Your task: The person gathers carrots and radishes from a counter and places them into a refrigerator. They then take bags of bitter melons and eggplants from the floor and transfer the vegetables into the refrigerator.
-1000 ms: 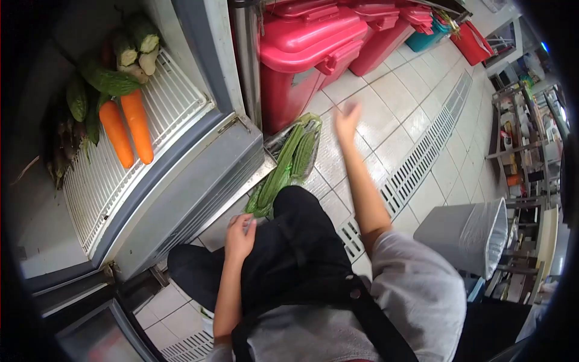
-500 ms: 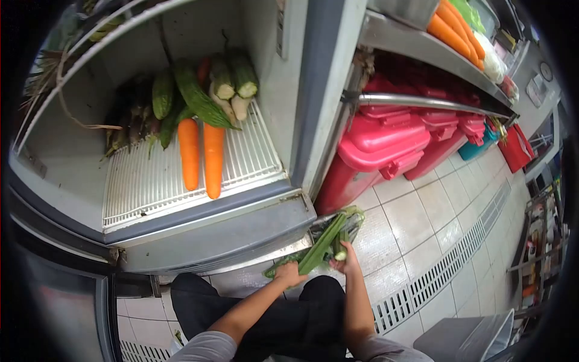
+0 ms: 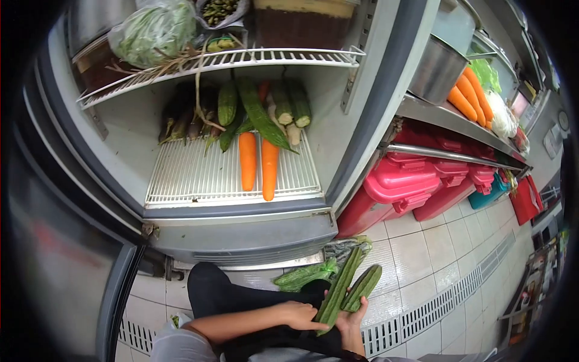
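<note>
Two ridge gourds, green with lengthwise ribs, are raised over my lap in front of the fridge. My left hand (image 3: 303,316) is closed at the lower end of the long ridge gourd (image 3: 339,288), its index finger stretched along the skin. The shorter ridge gourd (image 3: 364,288) rests in my right hand (image 3: 352,318), whose fingers wrap its lower part from the right. Both gourds tilt up and to the right, side by side. Beyond them on the floor lie a green vegetable in a plastic bag (image 3: 306,275) and another clear plastic bag (image 3: 350,244).
The open fridge holds carrots (image 3: 269,169), bitter gourds (image 3: 259,114) and eggplants (image 3: 181,123) on its lower rack (image 3: 175,181). Bagged greens (image 3: 154,33) sit on the upper shelf. Red lidded bins (image 3: 395,187) stand right of the fridge. A drain grate (image 3: 416,314) crosses the tiled floor.
Both gourds have come up from the bags on the floor toward my lap, now side by side. My view has shifted, showing more of the upper fridge shelf.
</note>
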`<state>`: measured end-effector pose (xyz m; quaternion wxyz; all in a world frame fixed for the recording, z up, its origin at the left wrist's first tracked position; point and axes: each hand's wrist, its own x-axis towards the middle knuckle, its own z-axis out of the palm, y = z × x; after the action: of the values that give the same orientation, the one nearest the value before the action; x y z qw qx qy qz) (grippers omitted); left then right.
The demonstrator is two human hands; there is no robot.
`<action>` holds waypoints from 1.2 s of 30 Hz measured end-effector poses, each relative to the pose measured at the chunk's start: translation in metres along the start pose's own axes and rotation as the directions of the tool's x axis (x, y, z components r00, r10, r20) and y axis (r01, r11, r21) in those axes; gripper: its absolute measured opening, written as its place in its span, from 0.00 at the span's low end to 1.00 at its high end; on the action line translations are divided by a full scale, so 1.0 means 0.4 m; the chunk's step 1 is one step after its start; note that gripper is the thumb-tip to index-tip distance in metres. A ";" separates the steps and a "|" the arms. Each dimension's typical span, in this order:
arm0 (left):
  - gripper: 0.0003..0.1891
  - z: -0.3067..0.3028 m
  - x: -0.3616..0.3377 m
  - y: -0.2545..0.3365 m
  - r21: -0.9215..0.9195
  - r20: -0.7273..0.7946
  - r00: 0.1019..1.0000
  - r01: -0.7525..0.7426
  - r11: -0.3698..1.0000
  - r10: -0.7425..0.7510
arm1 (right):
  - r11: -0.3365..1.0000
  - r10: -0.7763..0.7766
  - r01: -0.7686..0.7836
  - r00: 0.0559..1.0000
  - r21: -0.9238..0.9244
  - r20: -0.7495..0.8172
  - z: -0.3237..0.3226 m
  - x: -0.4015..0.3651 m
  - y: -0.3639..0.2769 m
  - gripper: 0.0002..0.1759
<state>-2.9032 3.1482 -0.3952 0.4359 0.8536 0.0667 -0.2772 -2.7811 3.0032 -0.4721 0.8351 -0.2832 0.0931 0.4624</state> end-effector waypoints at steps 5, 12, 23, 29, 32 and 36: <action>0.17 -0.314 -0.234 0.061 0.172 -0.648 0.697 -0.259 0.950 0.307 | 0.985 0.147 -0.118 0.955 -0.126 0.257 -0.029 -0.029 -0.113 0.34; 0.36 -0.846 -0.212 -0.050 -0.245 -0.969 -0.056 0.389 0.888 -0.243 | 0.941 0.329 -0.236 0.804 -0.240 0.496 -0.087 -0.079 -0.160 0.38; 0.42 -0.943 -0.266 -0.218 -0.257 -0.966 -0.177 0.553 0.793 -0.189 | 0.826 0.552 -0.378 0.689 -0.417 0.469 -0.169 -0.080 -0.057 0.40; 0.37 -1.059 -0.514 -0.456 -0.260 -0.963 -0.176 0.803 0.537 -0.203 | 0.790 0.599 -0.466 0.725 -0.398 0.340 -0.219 -0.074 -0.064 0.46; 0.35 -1.119 -0.554 -0.639 -0.190 -0.977 -0.210 0.915 0.355 0.019 | 0.761 0.630 -0.502 0.724 -0.412 0.282 -0.251 -0.062 -0.056 0.45; 0.31 -1.109 -0.504 -0.509 -0.051 -0.949 -0.171 0.911 0.409 0.264 | 0.796 0.565 -0.436 0.783 -0.419 0.259 -0.207 -0.089 -0.065 0.44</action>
<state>-2.9600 3.6450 -0.2251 -0.2936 0.7655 0.5002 0.2784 -2.7707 2.9206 -0.5153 0.6201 -0.2930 -0.0742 0.7240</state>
